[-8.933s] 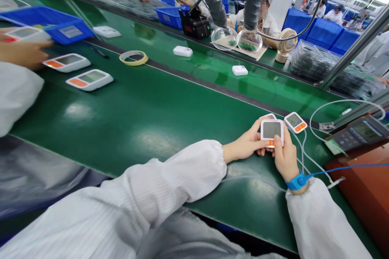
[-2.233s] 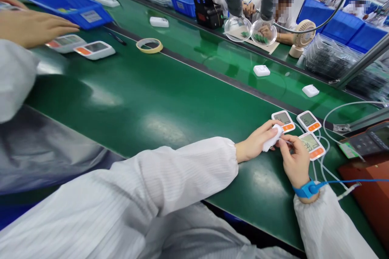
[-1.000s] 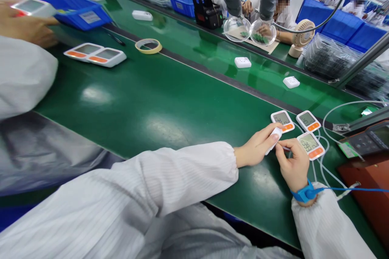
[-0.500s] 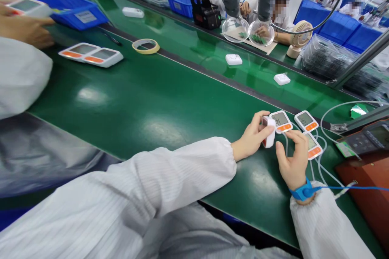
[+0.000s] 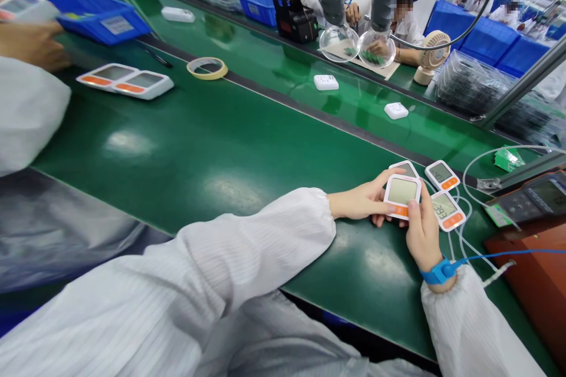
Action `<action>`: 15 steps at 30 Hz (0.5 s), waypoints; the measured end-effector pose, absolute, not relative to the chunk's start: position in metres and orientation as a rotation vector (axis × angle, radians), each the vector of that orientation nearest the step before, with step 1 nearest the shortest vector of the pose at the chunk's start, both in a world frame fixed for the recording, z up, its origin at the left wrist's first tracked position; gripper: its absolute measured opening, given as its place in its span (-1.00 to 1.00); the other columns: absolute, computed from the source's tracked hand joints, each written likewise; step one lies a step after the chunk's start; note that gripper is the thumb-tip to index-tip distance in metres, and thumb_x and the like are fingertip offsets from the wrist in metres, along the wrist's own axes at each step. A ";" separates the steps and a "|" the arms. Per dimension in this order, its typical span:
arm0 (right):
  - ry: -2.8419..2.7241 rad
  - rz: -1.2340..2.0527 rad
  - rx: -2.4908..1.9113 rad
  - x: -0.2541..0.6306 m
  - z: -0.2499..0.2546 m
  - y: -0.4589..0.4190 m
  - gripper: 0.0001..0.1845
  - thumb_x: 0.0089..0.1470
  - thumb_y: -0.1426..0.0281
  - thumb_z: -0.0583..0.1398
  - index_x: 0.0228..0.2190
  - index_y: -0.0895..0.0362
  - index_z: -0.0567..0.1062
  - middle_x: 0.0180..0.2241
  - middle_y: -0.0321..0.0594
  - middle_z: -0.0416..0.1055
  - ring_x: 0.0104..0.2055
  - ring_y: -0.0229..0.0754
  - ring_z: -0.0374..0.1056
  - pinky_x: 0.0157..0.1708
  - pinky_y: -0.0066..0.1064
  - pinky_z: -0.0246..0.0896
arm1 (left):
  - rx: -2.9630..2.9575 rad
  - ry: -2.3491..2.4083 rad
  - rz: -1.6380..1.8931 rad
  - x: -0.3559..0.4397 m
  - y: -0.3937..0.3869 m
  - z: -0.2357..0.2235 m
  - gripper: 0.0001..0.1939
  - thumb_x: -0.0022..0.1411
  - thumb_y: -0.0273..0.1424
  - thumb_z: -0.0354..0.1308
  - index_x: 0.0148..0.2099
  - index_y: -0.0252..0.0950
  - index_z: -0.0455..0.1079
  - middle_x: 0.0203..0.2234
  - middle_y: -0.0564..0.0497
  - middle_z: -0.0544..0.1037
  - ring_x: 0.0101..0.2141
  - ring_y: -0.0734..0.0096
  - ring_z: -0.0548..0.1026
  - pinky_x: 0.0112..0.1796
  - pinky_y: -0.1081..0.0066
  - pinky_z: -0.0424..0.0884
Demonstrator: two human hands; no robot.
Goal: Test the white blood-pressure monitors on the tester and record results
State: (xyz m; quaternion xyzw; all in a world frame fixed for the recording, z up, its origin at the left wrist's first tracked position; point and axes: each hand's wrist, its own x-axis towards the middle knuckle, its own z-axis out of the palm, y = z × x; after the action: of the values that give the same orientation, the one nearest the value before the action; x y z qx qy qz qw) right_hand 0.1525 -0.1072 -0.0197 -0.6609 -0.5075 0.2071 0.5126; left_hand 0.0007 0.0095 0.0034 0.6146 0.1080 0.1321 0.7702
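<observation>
Both my hands hold one white monitor unit [image 5: 401, 194] with a grey screen and an orange button, face up, just above the green belt [image 5: 230, 153]. My left hand [image 5: 360, 201] grips its left side. My right hand [image 5: 420, 232], with a blue wrist strap [image 5: 435, 273], grips its right side, thumb near the orange button. Three more units lie close behind: one partly hidden [image 5: 405, 166], one further right [image 5: 442, 175], one [image 5: 447, 211] just right of the held unit showing digits. Clear tubes [image 5: 460, 235] run from them.
A grey meter [image 5: 530, 197] sits on a brown box [image 5: 535, 271] at right. Two units [image 5: 126, 80], a tape roll [image 5: 207, 68], blue bins [image 5: 95, 15] and another person's hand [image 5: 30, 47] are at left. White parts [image 5: 326, 82] ride the far belt. Workers sit across it.
The unit that my left hand held on edge half a second ago is now turned face up, and both hands hold it. The white parts on the far belt have drifted left.
</observation>
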 end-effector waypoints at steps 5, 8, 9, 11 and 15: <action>-1.195 0.596 -1.557 0.153 -0.021 -0.106 -0.28 0.31 0.08 0.03 0.33 0.19 0.06 -0.36 -0.16 0.48 -0.53 -0.17 0.38 -0.50 -0.34 0.37 | 1.283 0.211 0.323 0.002 0.010 0.002 -0.08 0.19 -0.27 0.28 0.40 -0.13 -0.23 -0.32 -0.03 0.52 -0.54 0.49 0.46 -0.52 0.49 0.36; -1.217 0.673 -1.548 0.152 -0.019 -0.107 -0.23 0.29 0.08 0.06 0.35 0.19 -0.01 -0.46 -0.24 0.44 -0.55 -0.17 0.37 -0.51 -0.35 0.36 | 1.282 0.228 0.314 0.003 0.011 0.001 -0.09 0.18 -0.27 0.30 0.39 -0.14 -0.18 -0.27 -0.06 0.52 -0.48 0.44 0.50 -0.49 0.47 0.38; -1.219 0.685 -1.555 0.152 -0.019 -0.107 -0.22 0.29 0.08 0.07 0.36 0.19 -0.02 -0.47 -0.26 0.43 -0.55 -0.17 0.37 -0.53 -0.36 0.35 | 1.287 0.230 0.307 0.003 0.012 0.000 -0.09 0.18 -0.27 0.30 0.38 -0.14 -0.18 -0.26 -0.07 0.51 -0.47 0.42 0.51 -0.49 0.47 0.38; -1.211 0.694 -1.574 0.152 -0.018 -0.107 -0.21 0.28 0.08 0.08 0.36 0.17 -0.03 -0.47 -0.25 0.43 -0.56 -0.18 0.36 -0.57 -0.38 0.33 | 1.299 0.229 0.300 0.003 0.012 -0.001 -0.09 0.18 -0.26 0.30 0.38 -0.13 -0.18 -0.24 -0.07 0.50 -0.44 0.41 0.52 -0.48 0.46 0.39; -1.201 0.712 -1.597 0.153 -0.019 -0.107 -0.22 0.28 0.08 0.08 0.36 0.12 -0.03 -0.44 -0.24 0.43 -0.58 -0.20 0.34 -0.61 -0.42 0.30 | 1.306 0.228 0.308 0.003 0.012 -0.003 -0.10 0.19 -0.25 0.30 0.38 -0.12 -0.19 -0.25 -0.05 0.49 -0.46 0.45 0.50 -0.49 0.46 0.38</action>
State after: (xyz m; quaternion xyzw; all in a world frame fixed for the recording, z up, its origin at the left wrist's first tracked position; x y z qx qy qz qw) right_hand 0.1531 -0.1070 -0.0189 -0.6571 -0.4939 0.2930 0.4883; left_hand 0.0026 0.0123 -0.0027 0.6037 0.1053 0.1426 0.7773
